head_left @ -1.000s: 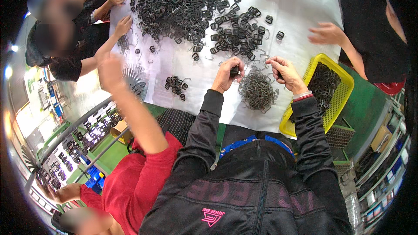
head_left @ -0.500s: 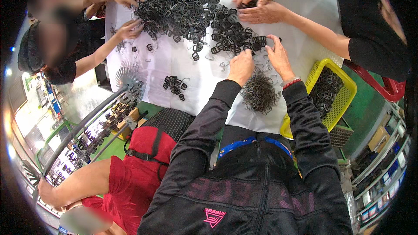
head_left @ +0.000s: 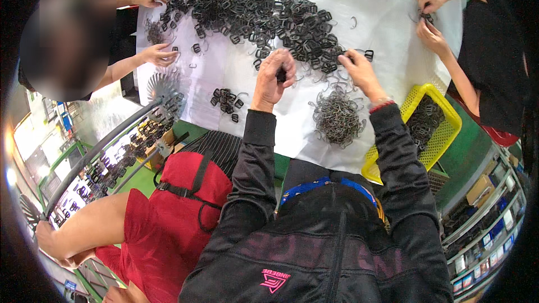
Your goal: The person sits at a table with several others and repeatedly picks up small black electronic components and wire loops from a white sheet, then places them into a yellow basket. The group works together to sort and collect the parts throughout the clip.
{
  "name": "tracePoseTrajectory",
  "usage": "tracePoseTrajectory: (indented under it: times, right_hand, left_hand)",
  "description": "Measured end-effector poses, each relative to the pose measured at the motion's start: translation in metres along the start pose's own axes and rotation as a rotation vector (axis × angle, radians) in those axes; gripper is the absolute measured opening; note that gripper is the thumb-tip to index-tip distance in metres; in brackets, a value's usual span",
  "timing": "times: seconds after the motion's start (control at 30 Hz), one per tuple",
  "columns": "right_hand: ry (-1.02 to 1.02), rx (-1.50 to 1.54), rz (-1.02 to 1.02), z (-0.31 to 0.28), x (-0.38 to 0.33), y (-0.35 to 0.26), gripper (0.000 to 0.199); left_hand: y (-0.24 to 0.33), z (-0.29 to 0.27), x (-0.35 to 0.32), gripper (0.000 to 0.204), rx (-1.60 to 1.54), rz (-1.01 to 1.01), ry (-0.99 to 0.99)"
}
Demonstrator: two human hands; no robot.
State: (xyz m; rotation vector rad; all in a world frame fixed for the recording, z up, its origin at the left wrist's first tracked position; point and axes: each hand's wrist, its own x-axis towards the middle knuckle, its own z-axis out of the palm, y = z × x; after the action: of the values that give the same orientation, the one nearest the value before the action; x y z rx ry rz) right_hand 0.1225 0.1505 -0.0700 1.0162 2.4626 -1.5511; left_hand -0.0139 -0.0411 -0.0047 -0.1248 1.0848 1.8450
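Note:
My left hand [head_left: 272, 81] is curled closed above the white table cover, left of the small wire pile. A black plastic buckle [head_left: 281, 75] shows between its fingers. My right hand [head_left: 362, 73] has thumb and forefinger close together on a black buckle at the right edge of the big heap of black buckles [head_left: 311, 28]; the hand partly hides the contact. A loose buckle [head_left: 369, 55] lies just beyond its knuckles. Between my forearms sits a round pile of thin dark wire hooks [head_left: 338, 118].
Left of my left hand lies a small cluster of buckles [head_left: 226, 100]. A yellow basket [head_left: 452, 113] of dark parts stands by my right forearm. Co-workers' hands [head_left: 431, 19] handle pieces at the right, others at the far left. A person in red [head_left: 151, 235] is close on my left.
My left hand has moved left, away from the right hand, and now shows a buckle in it. The right hand's fingers have closed in. The co-worker's hands at right have drawn back from the heap.

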Motion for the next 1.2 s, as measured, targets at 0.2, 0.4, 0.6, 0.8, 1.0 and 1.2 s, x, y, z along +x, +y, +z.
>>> tracePoseTrajectory:
  times: [0.2,0.4,0.6,0.8,1.0,1.2]
  right_hand:
    - [-0.471,1.244,0.224,-0.062,-0.041,-0.026,0.019]
    - [-0.489,1.432,0.078,-0.083,-0.061,-0.038,0.013]
    - [-0.302,1.087,0.372,-0.068,-0.039,-0.02,0.01]
    - [0.096,-0.126,0.097,-0.009,-0.001,0.009,0.031]
    - [0.038,-0.323,0.088,0.007,0.009,0.021,0.02]
    - [-0.263,1.139,0.459,-0.039,-0.021,-0.006,0.027]
  left_hand:
    - [-0.017,0.015,0.025,0.018,0.474,-0.251,-0.015]
    - [-0.082,0.027,0.044,0.039,1.847,0.159,0.189]
    - [-0.075,0.022,0.047,0.028,1.687,0.215,0.102]
    - [-0.011,-0.007,0.033,0.015,1.475,0.143,0.112]
    - [0.009,-0.03,0.03,0.02,1.003,-0.073,0.245]
    - [0.007,-0.02,0.036,0.028,1.548,0.161,0.147]
